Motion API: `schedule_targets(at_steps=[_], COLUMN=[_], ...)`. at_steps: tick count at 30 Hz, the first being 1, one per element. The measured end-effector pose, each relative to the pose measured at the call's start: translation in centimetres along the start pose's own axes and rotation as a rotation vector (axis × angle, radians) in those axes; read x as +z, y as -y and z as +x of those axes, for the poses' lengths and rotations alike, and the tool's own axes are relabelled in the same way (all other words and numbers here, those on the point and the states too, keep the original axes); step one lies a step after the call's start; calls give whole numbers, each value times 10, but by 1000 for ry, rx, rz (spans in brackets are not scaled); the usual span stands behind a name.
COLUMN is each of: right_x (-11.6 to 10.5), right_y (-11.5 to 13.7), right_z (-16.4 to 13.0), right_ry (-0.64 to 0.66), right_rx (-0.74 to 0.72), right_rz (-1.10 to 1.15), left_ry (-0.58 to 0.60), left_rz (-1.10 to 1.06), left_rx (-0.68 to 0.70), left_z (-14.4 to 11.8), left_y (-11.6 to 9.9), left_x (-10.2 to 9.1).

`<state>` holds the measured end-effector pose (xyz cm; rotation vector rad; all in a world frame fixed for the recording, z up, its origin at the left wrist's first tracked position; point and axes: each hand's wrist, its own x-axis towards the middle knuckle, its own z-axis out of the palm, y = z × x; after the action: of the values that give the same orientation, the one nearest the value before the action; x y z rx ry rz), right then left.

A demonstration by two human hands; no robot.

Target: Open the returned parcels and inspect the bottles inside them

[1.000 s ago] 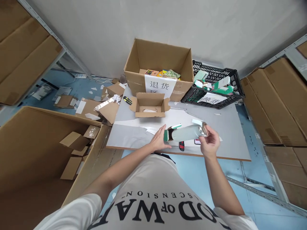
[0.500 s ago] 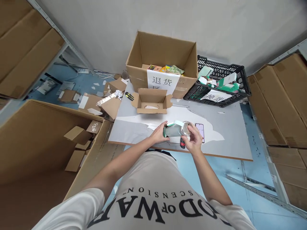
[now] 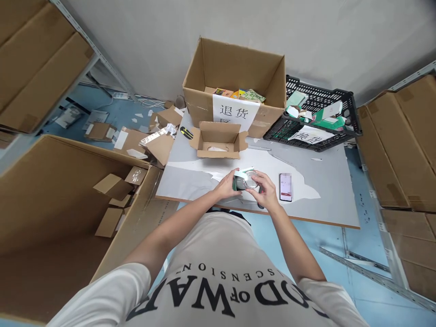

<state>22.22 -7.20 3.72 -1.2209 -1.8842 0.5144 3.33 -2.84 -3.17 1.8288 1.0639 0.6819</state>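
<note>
Above the table's (image 3: 327, 181) near edge, the left hand (image 3: 225, 187) is gripping a green carton (image 3: 237, 182) while the right hand (image 3: 264, 190) is gripping a pale bottle (image 3: 250, 181) lodged in its mouth; seating it seemingly calls for steady pushing.

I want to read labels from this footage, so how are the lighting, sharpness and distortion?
Head view: even, soft light, faint shadows; wide-angle lens bends the shelves at the edges; the sign on the big box is legible; the phone screen is blurred out.
</note>
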Motion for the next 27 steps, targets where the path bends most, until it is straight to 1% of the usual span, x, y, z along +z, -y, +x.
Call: schedule_targets(at_steps=[3,5,8,10,13,15,18,21,23,27], right_x=[7,9,9,7,-1,-7,-14,-15,-11,4], right_y=[-8,-11,-10,-7,-3,-1,3,9,13,17], right_z=[-6,-7,-4,1,10,16,24,31,37,44], right_ry=[24,68,152,249,447,538,622,694,743,859], right_rx=[25,24,56,55,-23,-67,-64,14,71,131], right_rz=[-55,-111,-273,-421,-596,-668,-731,-754,-756,-743], left_ry=[6,10,22,38,60,72,77,69,60,55], left_rz=[-16,-24,-38,-49,-64,-77,-88,-95,-99,-120], left_rx=[6,7,4,6,11,16,12,10,16,46], left_z=[1,1,2,2,4,5,7,8,7,6], left_y=[0,0,0,1,5,7,10,12,12,11], left_x=[-2,-3,-2,-1,-2,-2,-1,1,2,0])
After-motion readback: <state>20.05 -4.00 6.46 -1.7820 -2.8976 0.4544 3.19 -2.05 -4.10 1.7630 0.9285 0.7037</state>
